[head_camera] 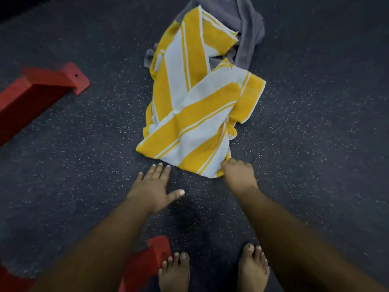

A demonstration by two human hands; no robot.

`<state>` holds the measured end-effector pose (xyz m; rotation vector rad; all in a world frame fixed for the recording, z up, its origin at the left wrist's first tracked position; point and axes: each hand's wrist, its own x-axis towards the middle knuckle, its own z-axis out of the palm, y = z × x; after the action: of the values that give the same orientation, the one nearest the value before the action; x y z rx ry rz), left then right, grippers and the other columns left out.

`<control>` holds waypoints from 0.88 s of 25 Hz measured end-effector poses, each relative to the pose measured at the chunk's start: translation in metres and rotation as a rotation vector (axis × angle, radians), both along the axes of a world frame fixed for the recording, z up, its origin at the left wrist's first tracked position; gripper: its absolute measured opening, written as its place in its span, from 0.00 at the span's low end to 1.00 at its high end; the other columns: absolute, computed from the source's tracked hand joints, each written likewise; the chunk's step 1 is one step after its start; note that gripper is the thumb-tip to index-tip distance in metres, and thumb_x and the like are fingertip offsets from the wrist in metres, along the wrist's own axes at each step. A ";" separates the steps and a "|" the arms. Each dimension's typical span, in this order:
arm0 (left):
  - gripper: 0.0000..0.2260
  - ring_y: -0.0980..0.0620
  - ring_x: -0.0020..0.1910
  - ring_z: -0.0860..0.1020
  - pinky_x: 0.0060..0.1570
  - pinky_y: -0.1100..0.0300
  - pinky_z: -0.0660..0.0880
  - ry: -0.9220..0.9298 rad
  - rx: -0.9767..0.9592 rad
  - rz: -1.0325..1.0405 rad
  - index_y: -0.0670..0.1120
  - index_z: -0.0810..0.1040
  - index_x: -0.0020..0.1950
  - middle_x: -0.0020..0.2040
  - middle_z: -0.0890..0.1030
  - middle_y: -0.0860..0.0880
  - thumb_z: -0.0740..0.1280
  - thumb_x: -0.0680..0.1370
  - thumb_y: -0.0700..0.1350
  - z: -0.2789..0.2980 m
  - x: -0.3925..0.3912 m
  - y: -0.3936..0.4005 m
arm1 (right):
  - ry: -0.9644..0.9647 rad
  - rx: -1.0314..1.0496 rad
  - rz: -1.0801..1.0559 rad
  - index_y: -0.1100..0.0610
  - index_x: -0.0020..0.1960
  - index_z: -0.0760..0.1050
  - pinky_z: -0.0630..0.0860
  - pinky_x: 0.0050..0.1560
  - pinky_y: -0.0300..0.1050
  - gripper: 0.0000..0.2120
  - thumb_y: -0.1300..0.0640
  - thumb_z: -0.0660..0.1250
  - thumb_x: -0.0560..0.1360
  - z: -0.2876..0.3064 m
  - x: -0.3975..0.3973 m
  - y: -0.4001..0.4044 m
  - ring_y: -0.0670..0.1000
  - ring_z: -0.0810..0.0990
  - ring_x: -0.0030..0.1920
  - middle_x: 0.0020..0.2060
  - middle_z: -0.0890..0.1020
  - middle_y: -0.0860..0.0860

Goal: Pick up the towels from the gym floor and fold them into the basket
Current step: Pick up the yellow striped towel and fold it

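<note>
A yellow and white striped towel (195, 106) lies crumpled on the dark speckled gym floor in the middle of the view. Behind it, partly underneath, lies a grey towel (246, 24). My right hand (239, 174) is closed on the near corner of the striped towel, pinching its edge at the floor. My left hand (154, 187) hovers flat with fingers spread just left of that corner, touching nothing. No basket is in view.
A red metal frame leg (42, 87) runs across the floor at the left. Another red foot (147, 262) sits at the bottom next to my bare feet (212, 270). The rubber floor stretches out to the right.
</note>
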<state>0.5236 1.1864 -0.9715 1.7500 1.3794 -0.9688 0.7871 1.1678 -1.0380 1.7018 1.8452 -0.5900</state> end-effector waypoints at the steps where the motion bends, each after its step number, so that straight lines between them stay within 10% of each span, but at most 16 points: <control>1: 0.45 0.49 0.83 0.39 0.81 0.43 0.44 0.009 -0.003 -0.005 0.51 0.37 0.84 0.84 0.38 0.49 0.49 0.77 0.75 -0.001 -0.002 -0.002 | 0.001 0.013 0.025 0.56 0.65 0.73 0.74 0.55 0.53 0.14 0.62 0.60 0.80 0.000 0.001 0.000 0.59 0.79 0.57 0.57 0.79 0.55; 8: 0.46 0.49 0.83 0.39 0.81 0.43 0.44 0.004 0.000 -0.037 0.51 0.38 0.84 0.84 0.38 0.49 0.48 0.76 0.76 0.130 0.014 -0.009 | 0.145 0.083 -0.168 0.53 0.51 0.79 0.71 0.44 0.49 0.05 0.52 0.67 0.81 0.128 0.025 -0.021 0.57 0.82 0.48 0.46 0.83 0.52; 14: 0.59 0.48 0.83 0.38 0.81 0.42 0.42 -0.015 0.036 -0.114 0.51 0.37 0.84 0.84 0.37 0.49 0.32 0.58 0.81 0.372 0.050 0.002 | 0.217 0.133 -0.443 0.52 0.57 0.78 0.74 0.53 0.49 0.11 0.47 0.62 0.82 0.383 0.047 -0.054 0.56 0.80 0.57 0.54 0.83 0.52; 19: 0.47 0.48 0.83 0.41 0.80 0.42 0.44 -0.141 0.166 -0.256 0.50 0.40 0.85 0.85 0.41 0.48 0.50 0.76 0.77 0.568 0.101 -0.019 | 0.191 0.255 -0.656 0.51 0.60 0.78 0.75 0.54 0.50 0.14 0.45 0.62 0.81 0.598 0.076 -0.109 0.58 0.80 0.57 0.54 0.83 0.54; 22: 0.57 0.48 0.84 0.44 0.81 0.44 0.47 -0.209 0.228 -0.367 0.50 0.43 0.85 0.85 0.44 0.47 0.38 0.64 0.84 0.652 0.133 -0.040 | 0.157 0.369 -0.846 0.51 0.56 0.80 0.77 0.51 0.50 0.12 0.46 0.62 0.79 0.696 0.101 -0.157 0.58 0.81 0.55 0.51 0.84 0.53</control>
<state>0.6566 1.1469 -0.3199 2.2616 1.0902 -0.8078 0.8880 1.0106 -0.3422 2.7726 1.3100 -0.7417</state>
